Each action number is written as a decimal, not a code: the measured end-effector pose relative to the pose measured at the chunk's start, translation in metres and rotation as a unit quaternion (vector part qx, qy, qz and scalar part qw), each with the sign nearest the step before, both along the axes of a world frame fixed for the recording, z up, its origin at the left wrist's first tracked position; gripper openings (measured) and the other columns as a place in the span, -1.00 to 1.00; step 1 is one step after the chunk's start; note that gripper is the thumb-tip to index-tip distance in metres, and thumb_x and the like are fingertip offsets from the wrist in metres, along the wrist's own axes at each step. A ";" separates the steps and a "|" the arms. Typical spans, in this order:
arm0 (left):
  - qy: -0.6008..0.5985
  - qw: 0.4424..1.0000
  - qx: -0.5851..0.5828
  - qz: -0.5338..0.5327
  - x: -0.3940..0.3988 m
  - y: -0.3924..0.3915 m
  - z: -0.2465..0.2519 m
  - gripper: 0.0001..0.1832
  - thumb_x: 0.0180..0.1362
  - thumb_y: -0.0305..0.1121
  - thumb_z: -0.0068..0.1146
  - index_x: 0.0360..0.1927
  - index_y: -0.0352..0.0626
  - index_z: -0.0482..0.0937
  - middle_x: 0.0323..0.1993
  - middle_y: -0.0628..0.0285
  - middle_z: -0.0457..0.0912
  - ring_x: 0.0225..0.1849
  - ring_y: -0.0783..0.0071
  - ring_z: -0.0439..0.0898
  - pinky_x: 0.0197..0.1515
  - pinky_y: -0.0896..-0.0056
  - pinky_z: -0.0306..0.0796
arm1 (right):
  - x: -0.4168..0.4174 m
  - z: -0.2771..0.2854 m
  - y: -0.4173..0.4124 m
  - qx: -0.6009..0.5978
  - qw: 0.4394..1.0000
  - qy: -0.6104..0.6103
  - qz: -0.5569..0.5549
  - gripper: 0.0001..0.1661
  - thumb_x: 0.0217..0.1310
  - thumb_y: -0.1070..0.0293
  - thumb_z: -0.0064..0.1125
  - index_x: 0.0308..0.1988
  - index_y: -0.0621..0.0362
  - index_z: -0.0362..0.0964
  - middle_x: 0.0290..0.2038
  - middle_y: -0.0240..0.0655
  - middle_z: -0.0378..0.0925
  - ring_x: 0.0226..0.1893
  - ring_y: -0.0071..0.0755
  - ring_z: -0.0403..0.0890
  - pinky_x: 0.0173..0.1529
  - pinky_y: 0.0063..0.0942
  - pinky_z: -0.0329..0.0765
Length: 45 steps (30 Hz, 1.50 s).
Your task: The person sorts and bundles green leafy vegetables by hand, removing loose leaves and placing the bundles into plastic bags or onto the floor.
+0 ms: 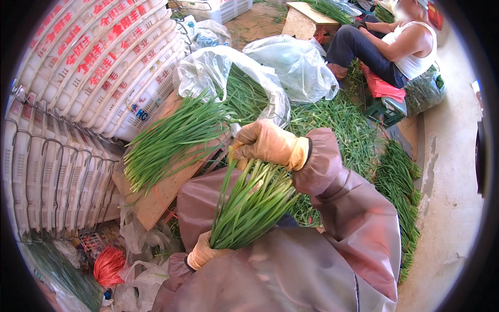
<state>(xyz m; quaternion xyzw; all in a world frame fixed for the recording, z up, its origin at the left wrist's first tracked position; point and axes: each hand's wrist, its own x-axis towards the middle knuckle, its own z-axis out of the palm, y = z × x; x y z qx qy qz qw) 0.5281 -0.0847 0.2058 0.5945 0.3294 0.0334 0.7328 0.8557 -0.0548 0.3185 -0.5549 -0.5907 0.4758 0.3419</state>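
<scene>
My left hand (206, 251), in a soiled pale work glove, holds a bunch of garlic chives (255, 206) low against my brown waterproof smock (296, 269). The pale cut ends of the bunch point up and away from me. At those ends is my right hand (269, 145), gloved too, its fingers curled and pinching a few stalks at the bunch's left side. Left of the bunch, a loose pile of chives (175, 136) lies on a tilted wooden board (158, 206). More chives (243, 91) stick out of an open clear plastic bag (269, 74) beyond my right hand.
Stacked white plastic crates (97, 66) with wire handles rise at the left. Red plastic twine (109, 265) lies at lower left among plastic bags. Chive scraps (331, 128) cover the floor; tied bundles (397, 206) line the right. A seated person (390, 50) works at upper right.
</scene>
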 end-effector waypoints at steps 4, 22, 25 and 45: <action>-0.012 1.000 -0.021 -0.019 0.007 0.006 0.007 -0.51 -0.15 -0.53 0.36 -0.05 -0.30 0.52 -0.15 0.28 0.62 -0.13 0.59 0.54 -0.01 0.49 0.40 | 0.006 -0.005 -0.014 0.043 0.995 -0.005 -0.089 -0.89 0.12 0.53 0.14 -0.32 0.33 0.54 -0.44 -0.23 0.61 -0.51 -0.47 0.63 -0.39 -0.54 0.53; -0.281 0.847 -0.447 0.063 -0.016 0.011 -0.033 -0.21 -0.24 -0.13 0.43 0.08 -0.29 0.37 -0.27 0.09 0.55 -0.34 0.34 0.53 -0.31 0.41 0.44 | 0.055 -0.132 -0.181 -0.108 0.949 0.100 -0.278 -0.39 0.16 0.24 0.15 0.17 0.24 0.27 0.12 -0.18 0.42 0.12 -0.29 0.42 0.21 -0.40 0.32; -0.270 0.849 -0.446 0.083 -0.021 0.008 -0.033 -0.21 -0.23 -0.19 0.41 0.12 -0.28 0.35 -0.16 0.08 0.55 -0.27 0.34 0.56 -0.25 0.41 0.46 | -0.006 -0.122 -0.121 -0.048 0.920 0.379 -0.092 0.00 0.10 -0.03 0.21 0.29 0.37 -0.05 0.25 -0.04 0.20 0.29 -0.19 0.18 0.35 -0.28 0.06; -0.091 0.953 0.182 0.225 0.051 0.022 0.030 -0.65 -0.06 -0.38 0.26 -0.15 -0.20 0.52 -0.42 0.22 0.62 -0.45 0.38 0.60 -0.37 0.33 0.45 | -0.134 -0.088 -0.042 0.035 0.861 0.489 -0.134 -0.13 0.05 -0.06 0.29 0.18 0.28 0.18 0.04 -0.28 0.40 0.03 -0.36 0.41 0.16 -0.39 0.31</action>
